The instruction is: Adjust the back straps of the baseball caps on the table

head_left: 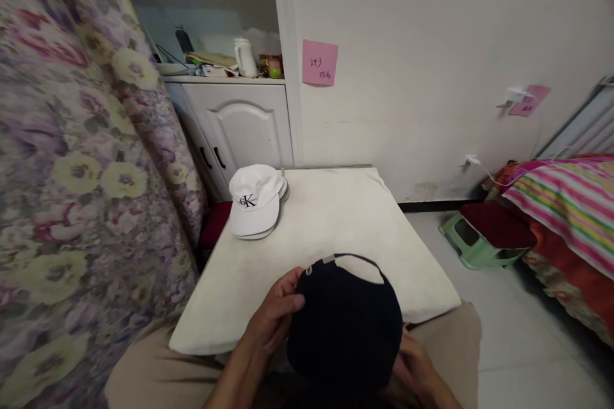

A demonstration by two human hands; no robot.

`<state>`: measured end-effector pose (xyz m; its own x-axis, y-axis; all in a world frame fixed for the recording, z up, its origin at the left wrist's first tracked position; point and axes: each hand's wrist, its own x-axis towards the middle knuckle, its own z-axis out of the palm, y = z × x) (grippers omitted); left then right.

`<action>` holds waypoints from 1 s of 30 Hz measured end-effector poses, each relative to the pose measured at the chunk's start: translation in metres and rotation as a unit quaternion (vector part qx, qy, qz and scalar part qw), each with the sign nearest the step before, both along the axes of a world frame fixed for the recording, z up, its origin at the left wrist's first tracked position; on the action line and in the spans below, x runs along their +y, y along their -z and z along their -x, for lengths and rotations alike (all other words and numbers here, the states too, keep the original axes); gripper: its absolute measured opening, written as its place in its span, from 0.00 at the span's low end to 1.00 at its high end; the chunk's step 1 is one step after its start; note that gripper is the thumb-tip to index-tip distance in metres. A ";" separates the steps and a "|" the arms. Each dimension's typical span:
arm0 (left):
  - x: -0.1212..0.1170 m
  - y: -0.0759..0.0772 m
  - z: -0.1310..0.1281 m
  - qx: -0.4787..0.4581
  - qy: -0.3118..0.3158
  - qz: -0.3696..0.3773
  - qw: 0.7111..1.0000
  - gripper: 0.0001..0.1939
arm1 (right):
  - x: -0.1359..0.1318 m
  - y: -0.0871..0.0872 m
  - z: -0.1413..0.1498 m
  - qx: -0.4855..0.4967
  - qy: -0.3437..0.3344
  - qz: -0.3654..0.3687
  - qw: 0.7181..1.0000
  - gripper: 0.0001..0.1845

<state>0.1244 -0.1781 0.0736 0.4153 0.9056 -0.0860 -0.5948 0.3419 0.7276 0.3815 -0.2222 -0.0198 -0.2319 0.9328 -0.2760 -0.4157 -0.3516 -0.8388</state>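
Observation:
A black cap (345,323) lies at the near edge of a small white table (336,217), its back strap facing away from me. My left hand (275,319) grips the cap's left side, with the fingers curled over the fabric. My right hand (417,367) holds the cap's lower right edge and is partly hidden behind it. At the table's far left corner sit stacked white caps (254,201), the top one showing a black logo. Both hands are well short of them.
A floral curtain (71,172) hangs close on the left. A white cabinet (240,121) stands behind the table, with a jug (245,56) and clutter on top. On the right are a green stool (480,239) and a bed with striped bedding (570,204). Pink notes are stuck on the wall.

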 end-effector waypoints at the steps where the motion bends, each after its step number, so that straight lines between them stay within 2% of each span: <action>1: -0.003 -0.002 -0.001 0.001 0.003 0.001 1.000 0.14 | 0.004 -0.005 -0.006 0.015 -0.003 -0.004 1.000 0.16; 5: -0.014 -0.012 -0.005 0.016 0.004 -0.011 1.000 0.13 | 0.014 -0.025 -0.017 0.084 -0.052 -0.022 0.995 0.19; 9: -0.021 -0.024 -0.004 0.073 0.015 -0.039 0.996 0.13 | 0.017 -0.056 -0.009 0.058 -0.050 -0.064 0.995 0.25; 12: -0.026 -0.039 0.001 0.121 0.039 -0.078 0.989 0.14 | 0.020 -0.086 -0.002 0.033 -0.097 -0.116 0.988 0.19; 16: -0.031 -0.067 0.003 0.181 0.054 -0.135 0.973 0.21 | 0.029 -0.119 -0.004 0.033 -0.077 -0.188 0.979 0.15; 20: -0.035 -0.088 0.000 0.287 0.043 -0.148 0.946 0.15 | 0.039 -0.139 -0.010 -0.007 -0.060 -0.274 0.960 0.15; 24: -0.036 -0.095 -0.007 0.314 -0.005 -0.174 0.933 0.12 | 0.049 -0.151 -0.009 -0.142 -0.031 -0.370 0.918 0.13; 27: -0.034 -0.090 -0.013 0.347 -0.065 -0.187 0.917 0.10 | 0.050 -0.155 -0.004 -0.299 0.087 -0.423 0.851 0.09; 29: -0.033 -0.085 -0.018 0.362 -0.087 -0.178 0.911 0.09 | 0.046 -0.157 0.001 -0.355 0.165 -0.438 0.809 0.10; 30: -0.033 -0.082 -0.020 0.363 -0.088 -0.170 0.912 0.10 | 0.044 -0.157 0.003 -0.361 0.172 -0.447 0.800 0.09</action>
